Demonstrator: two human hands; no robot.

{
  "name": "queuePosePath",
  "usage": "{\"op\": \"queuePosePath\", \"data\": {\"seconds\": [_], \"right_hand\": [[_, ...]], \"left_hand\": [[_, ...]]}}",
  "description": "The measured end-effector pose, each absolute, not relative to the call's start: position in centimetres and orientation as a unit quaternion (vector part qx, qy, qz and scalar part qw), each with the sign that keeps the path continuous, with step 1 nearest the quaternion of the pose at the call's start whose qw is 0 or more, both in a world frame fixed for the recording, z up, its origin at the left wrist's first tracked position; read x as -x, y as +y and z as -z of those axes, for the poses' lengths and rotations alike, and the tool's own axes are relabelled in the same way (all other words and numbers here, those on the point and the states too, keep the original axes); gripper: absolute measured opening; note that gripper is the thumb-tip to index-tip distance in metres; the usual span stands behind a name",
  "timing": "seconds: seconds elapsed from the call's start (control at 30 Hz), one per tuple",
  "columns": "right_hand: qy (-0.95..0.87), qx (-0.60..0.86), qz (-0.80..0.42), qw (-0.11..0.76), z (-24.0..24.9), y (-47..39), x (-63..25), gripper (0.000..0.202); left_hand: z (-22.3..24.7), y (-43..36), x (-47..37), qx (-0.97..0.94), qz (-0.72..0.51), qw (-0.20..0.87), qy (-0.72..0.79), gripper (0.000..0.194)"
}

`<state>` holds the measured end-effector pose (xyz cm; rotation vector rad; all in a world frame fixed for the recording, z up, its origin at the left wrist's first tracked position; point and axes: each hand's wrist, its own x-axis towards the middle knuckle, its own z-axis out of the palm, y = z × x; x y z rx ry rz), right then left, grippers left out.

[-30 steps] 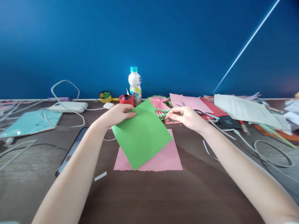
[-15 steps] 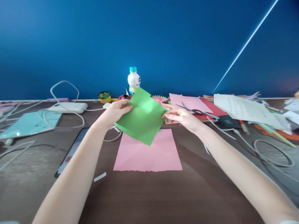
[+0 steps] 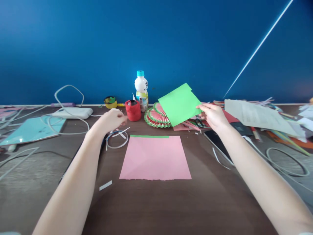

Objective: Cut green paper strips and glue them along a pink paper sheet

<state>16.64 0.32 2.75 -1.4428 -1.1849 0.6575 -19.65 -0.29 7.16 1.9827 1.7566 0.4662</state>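
Head view: a green sheet (image 3: 177,106) hung raised before pleated fans (image 3: 154,118), its right-hand corner pinched in our right hand (image 3: 212,117). We judged it light, thin paper, apt to bend or crease, best taken by two opposite edges. Nearer us lay a pink sheet (image 3: 156,160), with a green strip (image 3: 149,136) along its far edge. Our left hand (image 3: 110,120) curled near a red holder (image 3: 133,111); we couldn't tell whether it held anything.
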Motion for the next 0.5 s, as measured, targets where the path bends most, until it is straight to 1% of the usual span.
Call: {"op": "queuePosePath", "data": {"seconds": [0.1,0.2,0.3,0.4,0.5], "right_hand": [[-0.512,0.671,-0.157,0.513,-2.4,0.6,-17.2,0.022],[-0.539,0.685,-0.028,0.489,-2.6,0.3,-16.9,0.024],[-0.554,0.674,-0.009,0.488,-3.2,-0.2,-16.3,0.025],[-0.555,0.667,-0.03,0.496,-3.6,-0.5,-15.7,0.022],[-0.573,0.642,-0.048,0.507,-3.8,-0.7,-15.1,0.021]], "left_hand": [[-6.6,-0.4,19.6,-0.713,0.012,0.244,0.658,0.032],[-6.3,-0.9,19.2,-0.696,0.098,0.282,0.653,0.026],[-6.3,-1.2,19.1,-0.697,0.114,0.292,0.645,0.016],[-6.7,-1.3,19.2,-0.728,0.081,0.305,0.609,0.009],[-7.6,-1.5,18.8,-0.771,0.02,0.322,0.549,0.01]]}}
